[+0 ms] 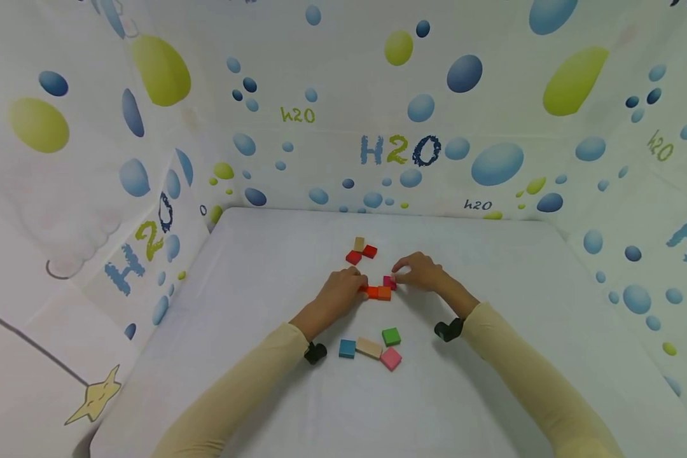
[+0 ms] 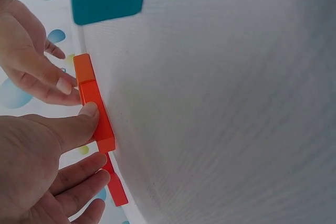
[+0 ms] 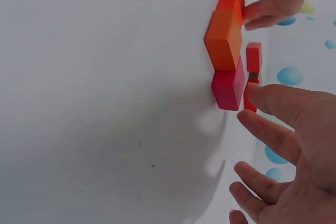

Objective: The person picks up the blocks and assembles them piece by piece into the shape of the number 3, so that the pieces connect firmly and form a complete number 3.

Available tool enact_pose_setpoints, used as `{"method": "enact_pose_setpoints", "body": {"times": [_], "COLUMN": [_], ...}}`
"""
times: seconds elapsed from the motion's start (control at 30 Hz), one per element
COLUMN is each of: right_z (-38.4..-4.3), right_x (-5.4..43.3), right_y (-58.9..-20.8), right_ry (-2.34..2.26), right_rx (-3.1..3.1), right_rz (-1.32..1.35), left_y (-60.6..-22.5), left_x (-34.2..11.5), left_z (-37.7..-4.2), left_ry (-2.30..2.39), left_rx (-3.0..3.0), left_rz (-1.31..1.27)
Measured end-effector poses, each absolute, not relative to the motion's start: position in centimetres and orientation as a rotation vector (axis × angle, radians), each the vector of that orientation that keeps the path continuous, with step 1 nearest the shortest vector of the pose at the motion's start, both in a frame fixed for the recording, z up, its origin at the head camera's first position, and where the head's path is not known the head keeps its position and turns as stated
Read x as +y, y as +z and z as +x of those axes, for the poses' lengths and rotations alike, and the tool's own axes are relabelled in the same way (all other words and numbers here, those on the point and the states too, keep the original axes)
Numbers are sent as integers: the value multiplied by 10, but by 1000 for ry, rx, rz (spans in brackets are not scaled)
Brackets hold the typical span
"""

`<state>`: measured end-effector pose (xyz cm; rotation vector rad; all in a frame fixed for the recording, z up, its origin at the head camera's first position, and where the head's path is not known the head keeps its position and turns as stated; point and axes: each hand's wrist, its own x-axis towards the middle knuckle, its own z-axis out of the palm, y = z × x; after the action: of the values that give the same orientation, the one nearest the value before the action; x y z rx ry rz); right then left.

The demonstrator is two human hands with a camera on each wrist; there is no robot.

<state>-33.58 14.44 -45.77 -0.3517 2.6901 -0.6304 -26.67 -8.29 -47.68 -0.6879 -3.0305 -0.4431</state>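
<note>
In the head view a short row on the table has a red-orange block (image 1: 372,292) with an orange block (image 1: 384,293) at its right end. My left hand (image 1: 340,289) grips the red-orange block, its thumb (image 2: 89,111) on the near face and the fingers behind. A crimson block (image 3: 227,90) stands just behind the row's right end. Beside it my right hand (image 1: 423,272) has its fingers loosely spread, the fingertips (image 3: 247,116) close to the crimson block and nothing held between them.
Beyond the row lie two red blocks (image 1: 353,257) and a natural wood block (image 1: 359,243). Nearer me are a blue block (image 1: 346,348), a long wood block (image 1: 369,347), a green block (image 1: 391,336) and a pink block (image 1: 391,359). A printed curtain (image 1: 343,83) encloses the white table (image 1: 263,254).
</note>
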Motion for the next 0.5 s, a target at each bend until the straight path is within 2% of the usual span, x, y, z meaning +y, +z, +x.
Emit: {"method": "enact_pose_setpoints", "body": {"times": [0.5], "right_z": [-379], "right_x": [108], "right_y": [-468], "right_ry": [-596], "right_rx": [2844], "right_rz": [-322], "left_y": [-474], "left_x": [-84], "left_z": [-263], "left_ry": [-413], "left_rx": [-3023], "left_rz": [-712]}}
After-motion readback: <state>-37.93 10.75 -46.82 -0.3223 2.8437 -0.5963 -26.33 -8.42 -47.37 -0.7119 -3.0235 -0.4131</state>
